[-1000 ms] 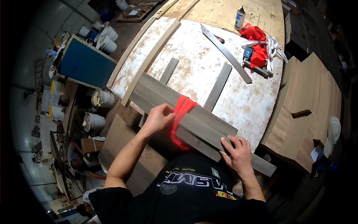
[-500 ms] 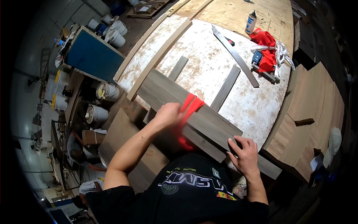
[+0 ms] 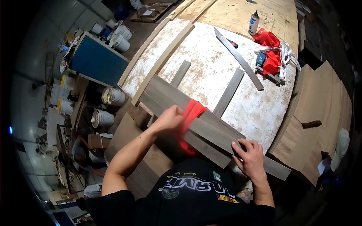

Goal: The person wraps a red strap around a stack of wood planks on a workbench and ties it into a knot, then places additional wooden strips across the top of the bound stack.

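Observation:
Several narrow grey-brown wooden boards lie together at a slant across the near edge of the worktable. A red cloth strip passes over them, and its lower part hangs in front of their near side. My left hand is closed at the strip's left edge and grips it; its fingertips are partly hidden. At the boards' right end my right hand has its fingers bent against the end of the top board, thumb lower down, holding it.
Two wooden strips lie beneath the boards on the white-stained table. Farther off are a metal straightedge, a glue bottle, red cloth and a nail gun. Stacked panels stand right; buckets and people are left.
My left hand has moved slightly, and the red strip beside it is less blurred. My right hand stays at the board ends. The whole view has shifted a little.

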`<move>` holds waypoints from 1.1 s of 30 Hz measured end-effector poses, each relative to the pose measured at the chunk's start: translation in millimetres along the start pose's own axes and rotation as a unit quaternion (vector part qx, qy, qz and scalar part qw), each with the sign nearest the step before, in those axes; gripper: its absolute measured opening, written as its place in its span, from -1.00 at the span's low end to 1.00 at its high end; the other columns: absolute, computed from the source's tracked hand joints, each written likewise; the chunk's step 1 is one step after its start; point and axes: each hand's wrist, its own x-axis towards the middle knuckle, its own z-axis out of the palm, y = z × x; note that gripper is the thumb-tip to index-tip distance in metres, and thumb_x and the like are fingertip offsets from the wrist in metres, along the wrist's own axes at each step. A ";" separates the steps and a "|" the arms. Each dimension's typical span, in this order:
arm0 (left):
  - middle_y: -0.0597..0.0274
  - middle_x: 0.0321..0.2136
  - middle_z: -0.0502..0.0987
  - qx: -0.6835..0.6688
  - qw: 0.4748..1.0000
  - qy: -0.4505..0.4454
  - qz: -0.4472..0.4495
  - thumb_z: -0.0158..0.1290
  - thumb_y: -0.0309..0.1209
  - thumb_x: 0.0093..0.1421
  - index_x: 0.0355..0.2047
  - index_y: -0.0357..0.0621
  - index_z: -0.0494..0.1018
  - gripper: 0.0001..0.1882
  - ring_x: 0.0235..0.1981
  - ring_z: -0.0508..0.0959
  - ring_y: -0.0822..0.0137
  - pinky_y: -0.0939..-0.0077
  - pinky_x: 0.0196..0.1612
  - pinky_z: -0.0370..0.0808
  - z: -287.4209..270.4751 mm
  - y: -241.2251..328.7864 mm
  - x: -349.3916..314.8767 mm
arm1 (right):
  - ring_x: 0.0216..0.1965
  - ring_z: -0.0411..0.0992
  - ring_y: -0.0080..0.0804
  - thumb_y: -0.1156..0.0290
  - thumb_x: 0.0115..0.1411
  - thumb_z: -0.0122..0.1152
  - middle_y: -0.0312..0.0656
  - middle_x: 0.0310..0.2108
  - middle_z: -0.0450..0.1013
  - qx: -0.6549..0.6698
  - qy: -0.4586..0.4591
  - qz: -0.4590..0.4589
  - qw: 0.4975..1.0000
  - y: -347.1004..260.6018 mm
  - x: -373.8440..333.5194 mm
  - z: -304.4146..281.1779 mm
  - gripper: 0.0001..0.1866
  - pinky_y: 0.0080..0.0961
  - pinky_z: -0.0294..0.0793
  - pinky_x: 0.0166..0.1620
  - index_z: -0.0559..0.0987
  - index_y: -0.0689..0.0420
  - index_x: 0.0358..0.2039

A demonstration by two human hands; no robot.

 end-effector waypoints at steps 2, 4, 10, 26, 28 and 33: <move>0.27 -0.55 0.47 -0.006 0.999 -0.023 0.025 0.05 -0.46 0.24 -0.19 -0.27 0.37 -0.82 -0.57 0.44 0.48 0.57 -0.50 0.40 3.5 -2.1 1.8 | -0.06 0.35 -0.19 0.35 -0.06 0.44 -0.26 0.03 0.43 0.004 -0.003 0.006 1.000 1.7 -1.8 -1.6 -0.44 -0.27 0.34 -0.08 0.59 -0.08 0.04; 0.27 -0.54 0.48 0.015 0.999 -0.029 0.022 0.08 -0.42 0.26 -0.20 -0.27 0.38 -0.81 -0.56 0.44 0.49 0.57 -0.49 0.41 1.1 9.1 -4.7 | -0.08 0.37 -0.17 0.39 -0.10 0.48 -0.22 0.02 0.44 0.016 0.001 0.002 1.000 2.0 -0.7 -2.3 -0.40 -0.25 0.35 -0.07 0.60 -0.06 0.04; 0.11 -0.43 0.55 0.059 0.993 -0.096 -0.018 0.13 -0.24 0.27 -0.27 -0.30 0.44 -0.69 -0.40 0.52 0.40 0.45 -0.33 0.46 -11.3 0.6 12.4 | -0.07 0.37 -0.17 0.38 -0.09 0.47 -0.23 0.02 0.44 0.021 0.000 0.014 1.000 4.0 -2.5 0.7 -0.42 -0.25 0.35 -0.07 0.60 -0.07 0.04; -0.07 -0.41 0.55 0.066 0.995 -0.068 -0.031 -0.01 -0.27 0.29 -0.27 -0.38 0.43 -0.68 -0.35 0.55 0.23 0.28 -0.26 0.49 -10.0 22.7 2.4 | -0.11 0.40 -0.14 0.36 -0.07 0.46 -0.22 -0.01 0.45 0.023 -0.002 -0.004 1.000 9.9 5.4 -7.3 -0.43 -0.26 0.45 -0.11 0.59 -0.10 0.04; -0.02 -0.41 0.56 0.026 0.988 -0.128 -0.079 0.00 -0.21 0.28 -0.23 -0.38 0.44 -0.63 -0.42 0.56 0.29 0.35 -0.37 0.50 -11.9 33.7 2.2 | -0.15 0.45 -0.14 0.36 -0.06 0.45 -0.20 -0.02 0.46 0.033 -0.015 0.011 0.999 7.3 5.2 -10.7 -0.45 -0.27 0.49 -0.15 0.60 -0.09 0.03; 0.22 -0.46 0.51 0.110 0.984 -0.121 -0.067 0.17 -0.15 0.31 -0.23 -0.30 0.42 -0.61 -0.42 0.47 0.49 0.52 -0.38 0.44 -6.4 48.7 1.0 | -0.19 0.48 -0.18 0.35 -0.06 0.45 -0.20 -0.05 0.46 0.040 -0.039 0.028 0.998 6.4 6.7 -25.8 -0.47 -0.28 0.48 -0.17 0.61 -0.08 0.01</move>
